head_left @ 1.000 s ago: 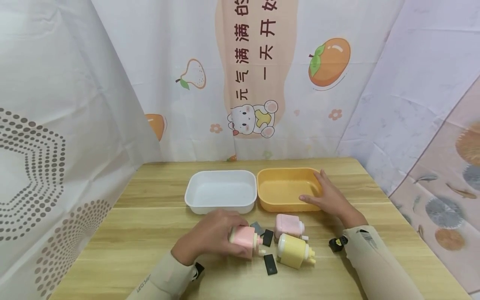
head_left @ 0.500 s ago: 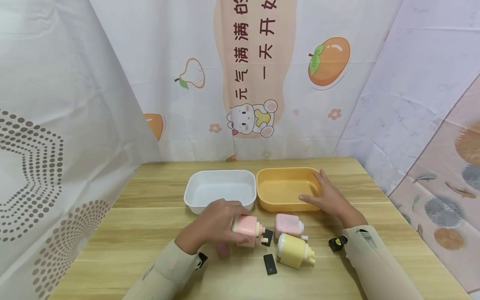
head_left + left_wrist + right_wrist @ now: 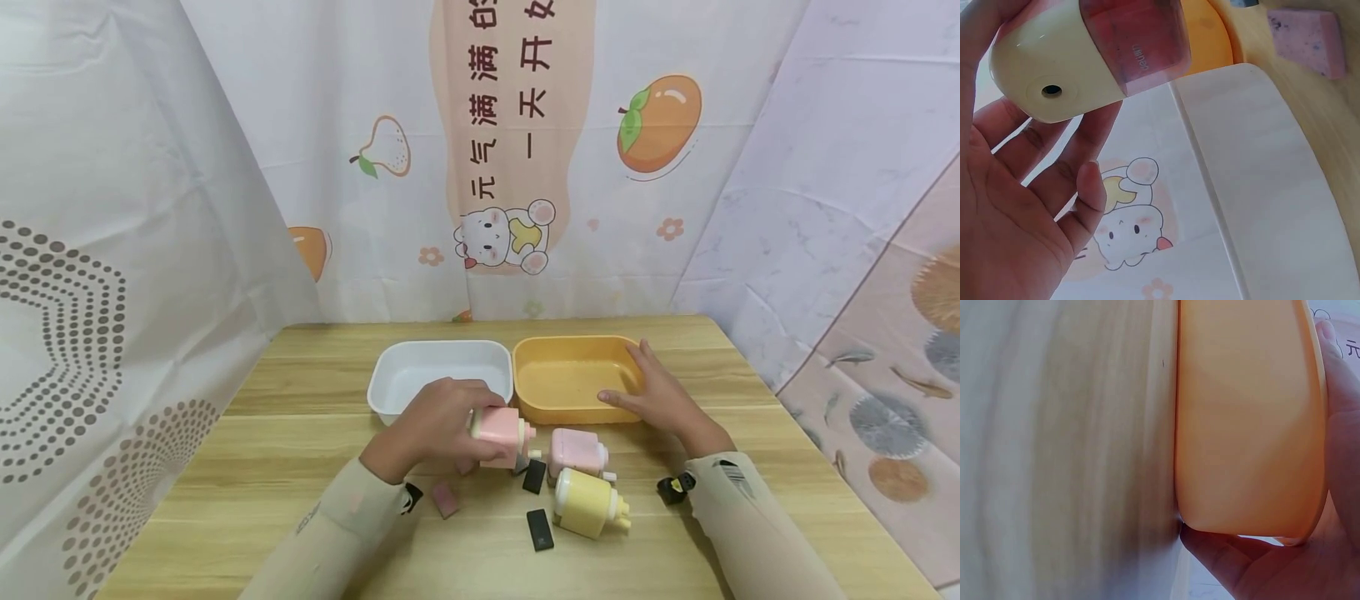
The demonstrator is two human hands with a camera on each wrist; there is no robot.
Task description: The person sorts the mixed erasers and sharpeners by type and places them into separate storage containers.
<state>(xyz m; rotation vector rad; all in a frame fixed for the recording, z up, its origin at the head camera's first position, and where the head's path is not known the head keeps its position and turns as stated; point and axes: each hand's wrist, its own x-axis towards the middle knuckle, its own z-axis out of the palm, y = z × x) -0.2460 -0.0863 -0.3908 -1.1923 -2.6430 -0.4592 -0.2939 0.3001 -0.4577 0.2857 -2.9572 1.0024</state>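
The white tray [image 3: 412, 367] lies at ten o'clock of the pink sharpener [image 3: 501, 423], which the left hand [image 3: 438, 425] grasps. At two o'clock is the orange tray [image 3: 570, 375]; the right hand [image 3: 660, 396] rests, fingers spread, on its three o'clock end. The step seems to be carrying; the next move probably calls for steady grip.

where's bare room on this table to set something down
Left of the white tray and left sleeve, the table is bare. So is the strip between the yellow tray and the curtain, and the patch right of the right sleeve. In front of the trays it's crowded: left hand, three sharpeners, black blocks, pink blocks.
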